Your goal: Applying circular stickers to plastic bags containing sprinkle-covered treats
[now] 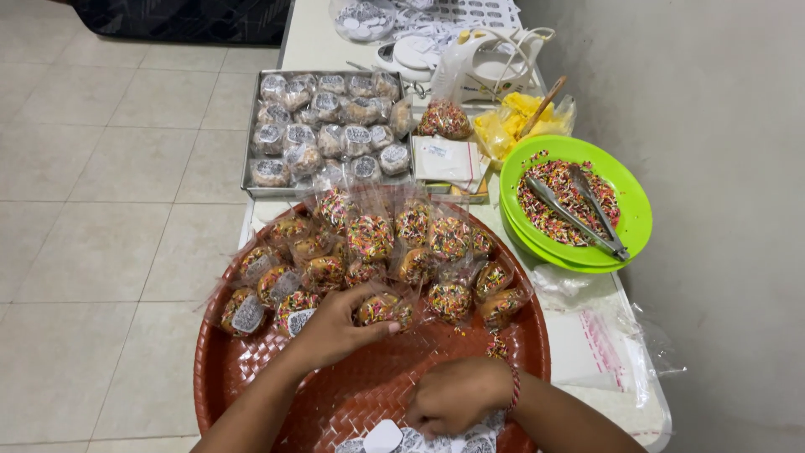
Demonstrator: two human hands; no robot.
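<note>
Two hands over red woven tray [251, 377], left hand [335, 329] pinching wrapped sprinkle doughnut [381, 309] mid-tray, right hand [457, 393] curled on white stickers [394, 439] at near edge.

The round woven plastic tray [251, 377] is reddish-brown with a basket-weave pattern. The clear-wrapped round cakes [369, 239] on it are golden brown, speckled with rainbow sprinkles (red, green, yellow, orange, white), and the wrapped cake [384, 309] at the left hand's fingers [369, 323] looks the same. The rectangular metal baking tray [249, 172] is dull silver; its wrapped pieces carry white labels with black print. The 2 stacked round plastic plates [633, 210] are bright lime green, holding multicoloured sprinkles and silver metal tongs [579, 210]. The right wrist wears a red thread bracelet [514, 387]. The surface [314, 42] is white.
</note>
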